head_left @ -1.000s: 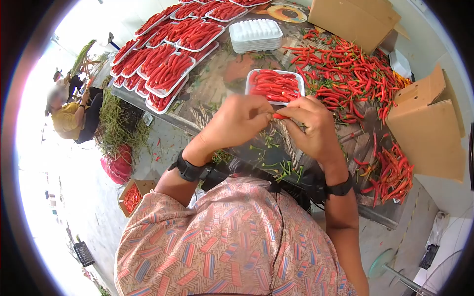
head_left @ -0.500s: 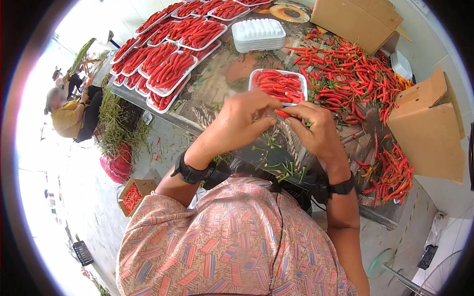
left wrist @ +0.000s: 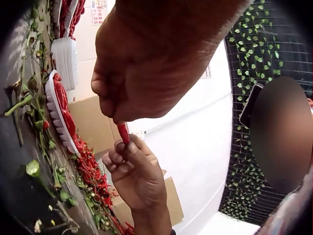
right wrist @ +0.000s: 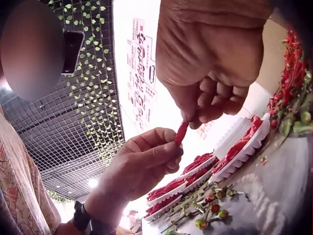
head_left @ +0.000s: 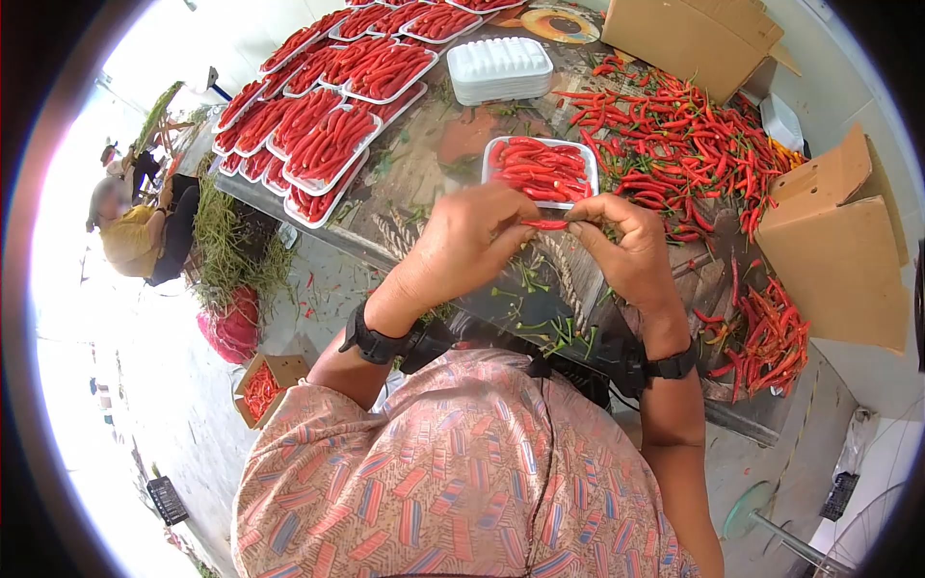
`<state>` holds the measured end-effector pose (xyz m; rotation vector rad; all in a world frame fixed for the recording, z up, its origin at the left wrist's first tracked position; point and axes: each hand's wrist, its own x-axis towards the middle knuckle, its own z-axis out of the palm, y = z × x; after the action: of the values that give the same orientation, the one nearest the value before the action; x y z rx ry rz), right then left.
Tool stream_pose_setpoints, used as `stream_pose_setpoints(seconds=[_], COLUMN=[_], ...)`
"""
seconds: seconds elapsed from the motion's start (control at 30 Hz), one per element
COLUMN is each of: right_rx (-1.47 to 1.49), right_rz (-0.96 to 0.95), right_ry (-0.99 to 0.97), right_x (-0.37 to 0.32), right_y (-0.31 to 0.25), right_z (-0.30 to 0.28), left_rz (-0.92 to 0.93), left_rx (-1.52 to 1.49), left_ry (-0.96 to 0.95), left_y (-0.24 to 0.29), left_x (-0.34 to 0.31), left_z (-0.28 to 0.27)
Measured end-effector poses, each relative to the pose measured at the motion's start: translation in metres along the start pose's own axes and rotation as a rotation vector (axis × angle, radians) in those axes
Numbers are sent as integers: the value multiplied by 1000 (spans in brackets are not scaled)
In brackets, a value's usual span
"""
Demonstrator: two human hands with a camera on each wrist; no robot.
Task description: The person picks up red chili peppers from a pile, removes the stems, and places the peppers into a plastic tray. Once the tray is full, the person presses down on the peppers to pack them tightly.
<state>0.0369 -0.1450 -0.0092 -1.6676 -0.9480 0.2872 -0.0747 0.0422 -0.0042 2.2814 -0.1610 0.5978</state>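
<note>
A small red chili [head_left: 546, 224] is stretched sideways between both hands, just in front of a white tray [head_left: 487, 171] filled with red chilies. The left hand [head_left: 467, 236] pinches one end, and the right hand [head_left: 626, 252] pinches the other between thumb and fingertips. In the left wrist view the chili [left wrist: 123, 133] runs from the left hand [left wrist: 142, 73] down to the right hand [left wrist: 142, 186]. The right wrist view has the chili [right wrist: 181, 132] between the left hand [right wrist: 142, 164] and the right hand [right wrist: 210, 63].
Filled trays [head_left: 332, 144] are stacked at the back left, beside a pile of white trays [head_left: 499, 69]. Loose chilies [head_left: 674, 144] spread over the right side near cardboard boxes [head_left: 833, 241]. Green stems [head_left: 559, 332] lie at the table's front edge. Another person [head_left: 130, 231] sits far left.
The right hand has moved slightly right. Half a second ago the chili sat in the right hand's fingertips near the left hand; now both hands hold its ends, more of its length showing.
</note>
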Motion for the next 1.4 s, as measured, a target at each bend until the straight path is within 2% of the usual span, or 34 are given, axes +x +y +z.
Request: stream_pose_setpoints(seconds=[0.07,0.13,0.17,0.27,0.4,0.67,0.73,0.8,0.87,1.03,1.2,1.27,1.4], right_rx=[-52,-96,-140,-153,-198,-361,-483,-471,-629,-748,-939,-912,-830], right_rz=[-93,-63,-30,72,64,145,163,203,197,144,161,210,267], right_ry=[61,121,178,218,254,374,432,443,473,444,311,291,213], right_x=[1,4,5,7,8,10,10,9,8,4,-1,-1,-2], right_y=[1,4,6,10,17,25,33,38,43,55,53,50,48], right_z=[0,-6,-9,-15,-19,-47,-55,-63,-70,-81,-85,-86,-90], left_rz=[1,-128,-62,-31,-57,18,6,-7,-42,-77,-103,-7,8], left_rx=[0,150,196,277,291,365,371,376,392,407,434,375,356], left_ry=[13,34,80,52,-19,-96,-100,-106,-124,-151,-185,-99,-122], left_y=[-2,-5,-14,-29,-33,-40,-40,-40,-42,-48,-40,-40,-40], left_x=[2,8,11,18,28,37,35,33,32,31,34,34,36], left_z=[-4,-15,-15,-15,-8,-2,-4,-5,-5,-4,-4,-2,2])
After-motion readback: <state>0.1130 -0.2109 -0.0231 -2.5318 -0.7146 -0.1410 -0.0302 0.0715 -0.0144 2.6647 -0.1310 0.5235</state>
